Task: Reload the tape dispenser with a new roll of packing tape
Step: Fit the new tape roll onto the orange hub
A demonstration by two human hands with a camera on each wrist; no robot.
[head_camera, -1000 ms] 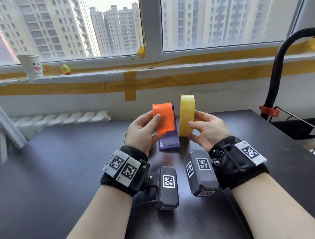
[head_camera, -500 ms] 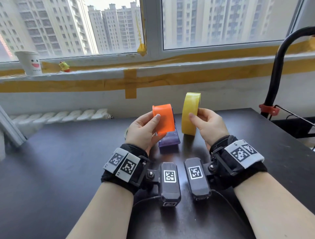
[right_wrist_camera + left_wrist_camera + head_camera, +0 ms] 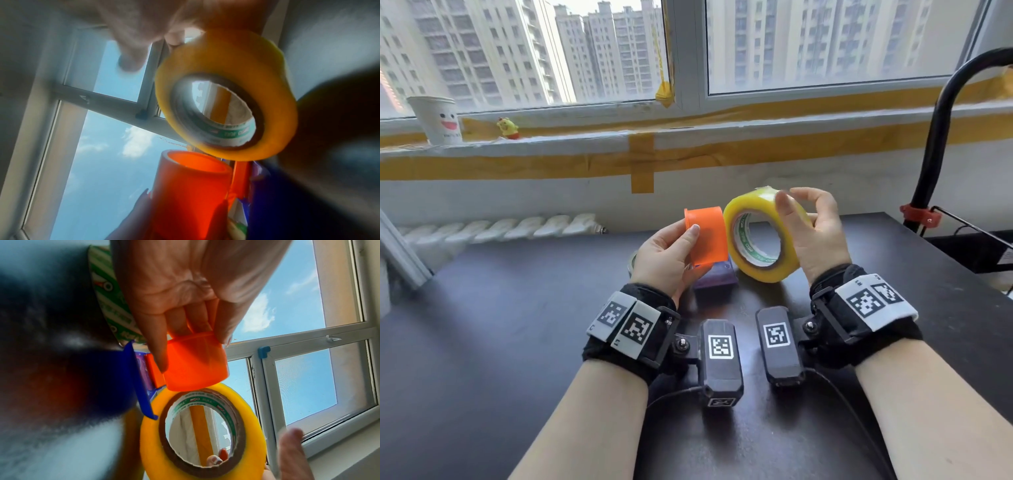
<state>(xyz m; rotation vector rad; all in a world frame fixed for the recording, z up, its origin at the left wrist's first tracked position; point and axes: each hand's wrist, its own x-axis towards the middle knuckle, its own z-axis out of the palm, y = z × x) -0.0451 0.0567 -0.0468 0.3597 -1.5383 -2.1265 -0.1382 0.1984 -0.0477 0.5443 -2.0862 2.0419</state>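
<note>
My left hand (image 3: 678, 248) holds the tape dispenser by its orange hub (image 3: 707, 236), thumb on the front, fingers behind. The dispenser's blue-purple body (image 3: 717, 279) hangs below the hub, close to the dark table (image 3: 517, 342). My right hand (image 3: 815, 233) grips the new yellow tape roll (image 3: 760, 270) by its rim, tilted, with the green-printed core opening turned toward the hub. Roll and hub touch or nearly touch at their edges. The left wrist view shows the hub (image 3: 195, 368) just above the roll (image 3: 203, 434). In the right wrist view, the roll (image 3: 226, 105) hangs over the hub's open end (image 3: 191, 186).
A green-printed empty tape core (image 3: 631, 263) lies on the table behind my left hand. A paper cup (image 3: 436, 118) and a small yellow toy (image 3: 507, 127) stand on the window sill. A black pole with a red clamp (image 3: 919, 212) rises at the table's right edge.
My right hand has turned the yellow roll from edge-on so that its core opening faces the orange hub, and brought it closer. The left hand and dispenser have barely moved.
</note>
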